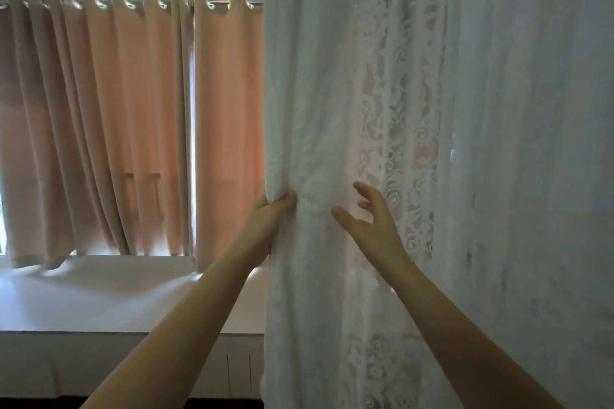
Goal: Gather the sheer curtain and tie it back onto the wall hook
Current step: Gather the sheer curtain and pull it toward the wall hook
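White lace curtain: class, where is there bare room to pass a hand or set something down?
Free: the white ledge, between the peach eyelet curtains and the white lace curtain. Crowded: the lace curtain's left edge, which the left hand grips, with the open right hand beside it.

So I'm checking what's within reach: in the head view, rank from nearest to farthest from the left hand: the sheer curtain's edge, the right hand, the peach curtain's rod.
1. The sheer curtain: its left edge is gripped by the left hand.
2. The right hand: just to the right, open against the lace.
3. The curtain rod: up and left, well behind, carrying the peach curtain.
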